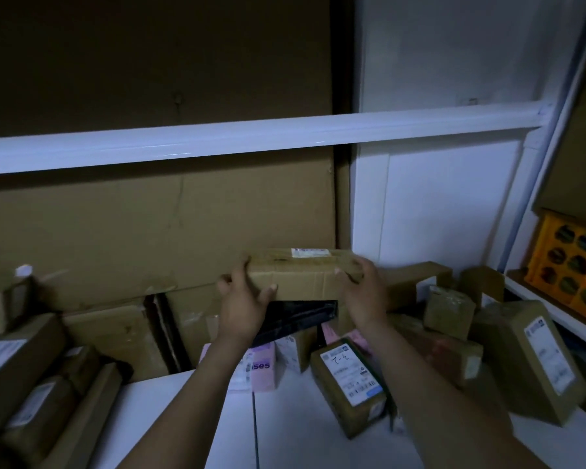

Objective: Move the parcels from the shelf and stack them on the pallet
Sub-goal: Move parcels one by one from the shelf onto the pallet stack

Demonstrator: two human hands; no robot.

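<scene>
A long brown cardboard parcel (301,277) with a white label on top is held between both hands over the white shelf (295,431). My left hand (246,299) grips its left end, thumb on the front face. My right hand (364,289) grips its right end, fingers curled over the top edge. Just beneath the parcel lies a black plastic-wrapped package (298,316). The pallet is not in view.
Several labelled parcels crowd the shelf: a box marked "T-4" (351,384), a tall box (535,360) at the right, pink packages (261,368), more boxes at the left (21,377). Large flattened cartons (156,225) lean behind. A white shelf rail (251,138) crosses overhead. A yellow crate (572,262) stands at the right.
</scene>
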